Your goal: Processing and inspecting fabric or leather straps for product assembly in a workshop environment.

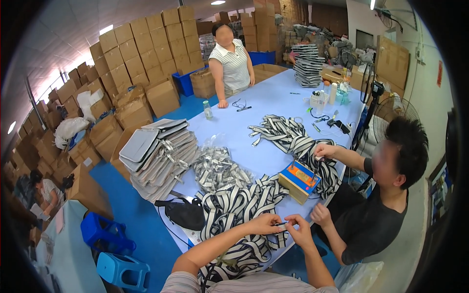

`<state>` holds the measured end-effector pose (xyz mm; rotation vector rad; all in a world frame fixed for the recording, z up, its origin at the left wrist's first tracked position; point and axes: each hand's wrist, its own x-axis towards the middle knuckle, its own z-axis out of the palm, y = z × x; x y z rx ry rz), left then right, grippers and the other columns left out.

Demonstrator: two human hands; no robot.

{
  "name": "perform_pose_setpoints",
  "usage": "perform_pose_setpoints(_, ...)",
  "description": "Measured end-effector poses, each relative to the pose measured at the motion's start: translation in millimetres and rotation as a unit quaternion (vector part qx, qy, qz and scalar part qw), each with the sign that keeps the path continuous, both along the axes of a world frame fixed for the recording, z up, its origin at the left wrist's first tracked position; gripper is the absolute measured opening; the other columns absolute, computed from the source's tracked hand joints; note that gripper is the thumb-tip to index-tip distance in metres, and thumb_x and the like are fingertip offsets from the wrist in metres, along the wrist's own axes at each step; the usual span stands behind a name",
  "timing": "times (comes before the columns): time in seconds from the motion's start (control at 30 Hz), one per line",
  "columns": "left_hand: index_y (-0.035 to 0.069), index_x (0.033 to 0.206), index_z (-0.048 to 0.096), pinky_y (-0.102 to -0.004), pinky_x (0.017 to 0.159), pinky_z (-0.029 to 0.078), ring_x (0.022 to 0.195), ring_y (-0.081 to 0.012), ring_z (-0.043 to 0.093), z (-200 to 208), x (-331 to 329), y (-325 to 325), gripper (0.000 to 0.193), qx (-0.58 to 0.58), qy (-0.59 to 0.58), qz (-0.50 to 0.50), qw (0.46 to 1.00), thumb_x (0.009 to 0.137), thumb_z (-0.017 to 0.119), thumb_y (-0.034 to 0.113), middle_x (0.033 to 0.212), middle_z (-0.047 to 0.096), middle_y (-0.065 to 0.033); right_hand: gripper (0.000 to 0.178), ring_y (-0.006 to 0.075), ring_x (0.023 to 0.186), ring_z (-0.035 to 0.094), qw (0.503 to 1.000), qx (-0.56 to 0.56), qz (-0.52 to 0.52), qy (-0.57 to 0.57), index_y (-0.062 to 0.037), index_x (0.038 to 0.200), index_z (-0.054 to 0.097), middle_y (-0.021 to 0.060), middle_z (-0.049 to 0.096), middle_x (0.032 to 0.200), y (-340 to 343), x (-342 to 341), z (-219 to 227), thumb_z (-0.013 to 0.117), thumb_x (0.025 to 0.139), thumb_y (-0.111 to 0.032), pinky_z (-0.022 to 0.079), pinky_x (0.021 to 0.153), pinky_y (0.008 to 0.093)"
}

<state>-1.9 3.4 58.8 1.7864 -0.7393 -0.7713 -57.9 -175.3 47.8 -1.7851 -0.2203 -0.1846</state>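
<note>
My left hand (266, 224) and my right hand (299, 230) meet over the near edge of the table, fingers pinched together. Between them is the end of a black-and-white striped strap (282, 226); its finer details are too small to make out. A big heap of the same striped straps (227, 207) lies under and beyond my left forearm, spilling toward my lap. Just past the heap sits a clear plastic bag of small grey-white pieces (220, 168), possibly buckles.
A tall stack of flat grey fabric items (159, 151) and a black pouch (184, 214) are at left. At right, a co-worker in black (376, 219) handles straps beside an orange-and-blue box (299, 179). Another person (232, 63) stands across the table. Blue stools (122, 268) stand lower left.
</note>
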Motion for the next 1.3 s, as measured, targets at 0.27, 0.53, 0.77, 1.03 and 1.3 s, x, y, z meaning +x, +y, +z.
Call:
perform_pose_setpoints(0.27, 0.002, 0.097, 0.052, -0.0269, 0.069, 0.043, 0.082, -0.0172, 0.053, -21.6, -8.8, 17.4, 0.036, 0.048, -0.098, 0.048, 0.993, 0.074, 0.064, 0.026, 0.088, 0.055, -0.0106, 0.014, 0.0063, 0.058, 0.047, 0.987, 0.068, 0.007, 0.148, -0.0033, 0.086, 0.058, -0.0002, 0.054, 0.064, -2.9, 2.2, -105.3, 0.057, 0.073, -0.009, 0.038, 0.054, 0.0196)
perform_pose_setpoints(0.53, 0.002, 0.096, 0.056, -0.0341, 0.088, 0.036, 0.103, -0.0215, 0.047, 117.9, -34.9, 38.7, 0.030, -0.325, -0.067, 0.080, 0.940, 0.075, 0.062, 0.022, 0.112, 0.049, -0.0143, 0.014, 0.0206, 0.061, 0.058, 0.954, -0.169, -0.116, 0.218, -0.0062, 0.080, 0.057, 0.0070, 0.059, 0.065, -7.8, 8.8, -171.0, 0.057, 0.070, -0.016, 0.045, 0.058, 0.0305)
perform_pose_setpoints(0.77, 0.002, 0.085, 0.059, -0.0514, 0.077, 0.040, 0.093, -0.0369, 0.051, 219.4, -101.5, 38.3, 0.073, -0.570, -0.123, -0.114, 0.804, 0.075, 0.031, 0.069, 0.104, 0.048, -0.0269, 0.016, 0.0246, 0.065, 0.058, 0.957, -0.172, -0.097, 0.214, -0.0065, 0.082, 0.056, 0.0093, 0.060, 0.069, -11.2, 6.7, -191.7, 0.057, 0.070, -0.018, 0.045, 0.061, 0.0332)
perform_pose_setpoints(1.03, -0.007, 0.093, 0.057, -0.0530, 0.093, 0.025, 0.116, -0.0454, 0.028, 223.8, -98.0, 38.3, 0.086, -0.571, -0.002, -0.270, 0.775, 0.069, 0.038, 0.073, 0.121, 0.029, -0.0339, 0.017, 0.0239, 0.065, 0.057, 0.961, -0.178, -0.092, 0.192, -0.0050, 0.081, 0.057, 0.0103, 0.059, 0.070, -9.3, -1.7, -177.3, 0.058, 0.070, -0.018, 0.044, 0.060, 0.0329)
perform_pose_setpoints(1.3, -0.007, 0.091, 0.057, -0.0503, 0.092, 0.028, 0.114, -0.0439, 0.031, 228.6, -98.7, 23.4, 0.090, -0.549, 0.004, -0.254, 0.796, 0.066, 0.036, 0.076, 0.121, 0.029, -0.0334, 0.019, 0.0209, 0.068, 0.059, 0.967, -0.129, -0.100, 0.197, -0.0033, 0.084, 0.057, 0.0102, 0.061, 0.074, -13.4, -5.2, -178.2, 0.059, 0.070, -0.017, 0.046, 0.064, 0.0301)
